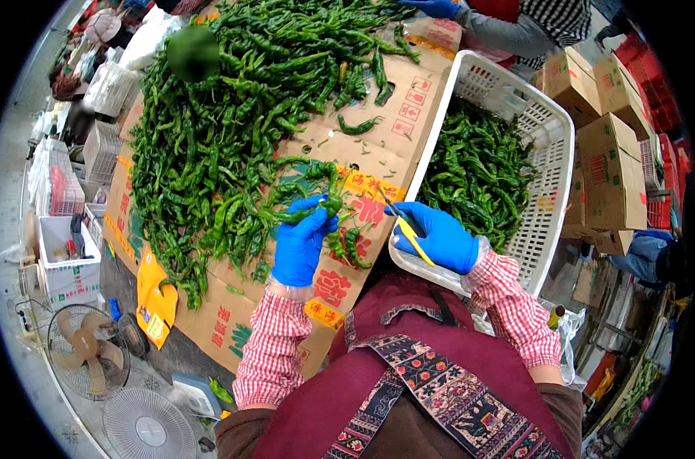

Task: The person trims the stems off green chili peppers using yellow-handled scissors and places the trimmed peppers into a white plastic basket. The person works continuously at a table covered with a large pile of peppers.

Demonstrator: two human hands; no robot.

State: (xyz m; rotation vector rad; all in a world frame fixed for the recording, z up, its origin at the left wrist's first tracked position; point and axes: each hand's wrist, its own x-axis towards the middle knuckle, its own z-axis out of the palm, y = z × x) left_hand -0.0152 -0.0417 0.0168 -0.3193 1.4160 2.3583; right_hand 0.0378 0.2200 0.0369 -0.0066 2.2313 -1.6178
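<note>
My left hand (300, 243), in a blue glove, is closed on a green pepper (330, 204) at the near right of a large pile of peppers (202, 145) spread over flattened cardboard (393, 99). My right hand (443, 239), also gloved in blue, grips yellow-handled scissors (411, 237), blades pointing up and left, slightly right of the held pepper. Beside that hand, a white perforated plastic basket (542, 145) holds more green peppers (474, 176). A few loose peppers (353, 245) lie just below the held one.
Another person's blue-gloved hand (435, 9) is at the top edge. Cardboard boxes (607, 172) and red crates (642, 76) are stacked at the right. An orange bag (152, 298) lies at the table's left edge, beside two fans (87, 352) and white containers (68, 260).
</note>
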